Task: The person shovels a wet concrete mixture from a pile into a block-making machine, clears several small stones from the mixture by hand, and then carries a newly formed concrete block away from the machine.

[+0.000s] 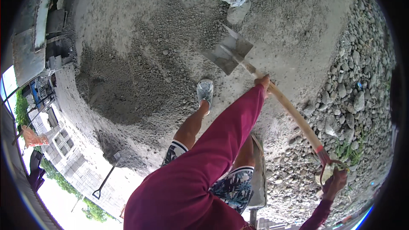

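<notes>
Pale wood, smooth and round, makes the shaft of your shovel point(295, 113); flat grey metal blade point(239, 44), squarish, scuffed; red-painted section leading to the looped end grip. Shovel runs diagonally, blade over fine grey gravelly mix point(170, 38); can't tell if it's touching. Your left hand point(265, 85) is clamped round the shaft, blade side; your right hand point(335, 182) is wrapped on the end grip. Two hands, one tool.

Count: two shovels total. Second shovel point(106, 179), dark shaft, open handle, sits well left of yours. Two maroon cloth sleeves; left sleeve point(213, 145) passes just left of your shovel's shaft. One grey shoe point(205, 89) visible, below-left of the blade. Patterned shorts point(234, 187), striped hem, left of the end grip. Coarse rounded stones point(362, 102), too many to count, right of the shaft.
</notes>
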Demonstrator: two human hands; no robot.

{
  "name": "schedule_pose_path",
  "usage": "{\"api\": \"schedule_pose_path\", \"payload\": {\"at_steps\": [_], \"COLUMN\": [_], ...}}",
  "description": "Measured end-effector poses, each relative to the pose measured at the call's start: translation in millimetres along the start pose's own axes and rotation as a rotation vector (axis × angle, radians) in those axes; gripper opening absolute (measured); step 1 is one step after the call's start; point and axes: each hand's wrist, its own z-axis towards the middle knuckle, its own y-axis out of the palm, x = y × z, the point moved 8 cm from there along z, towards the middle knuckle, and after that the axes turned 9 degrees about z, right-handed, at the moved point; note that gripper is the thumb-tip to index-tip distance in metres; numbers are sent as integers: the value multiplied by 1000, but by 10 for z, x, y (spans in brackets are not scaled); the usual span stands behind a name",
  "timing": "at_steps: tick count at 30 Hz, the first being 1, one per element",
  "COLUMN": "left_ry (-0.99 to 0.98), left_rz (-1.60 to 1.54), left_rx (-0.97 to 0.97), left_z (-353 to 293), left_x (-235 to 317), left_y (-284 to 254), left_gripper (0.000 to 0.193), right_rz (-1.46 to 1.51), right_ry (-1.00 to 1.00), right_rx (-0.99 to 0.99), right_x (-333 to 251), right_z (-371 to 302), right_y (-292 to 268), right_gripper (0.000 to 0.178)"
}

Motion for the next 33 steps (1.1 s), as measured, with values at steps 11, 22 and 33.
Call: {"api": "schedule_pose_path", "payload": {"at_steps": [11, 22, 33], "left_ry": [499, 713, -192], "left_rz": [-145, -350, -164], "left_rx": [229, -27, -68], "left_z": [-859, -2409, -970], "left_x": [4127, 2296, -2710], "left_y": [-3699, -3341, 151], "left_gripper": [27, 20, 15], "right_rz": [383, 94, 195], "right_ry": [-284, -364, 545], "right_rx": [-712, -699, 117], "right_x": [-2167, -659, 780], "right_z": [-2781, -2326, -885], "right_y": [3911, 1691, -2439], "right_gripper": [33, 27, 34]}}
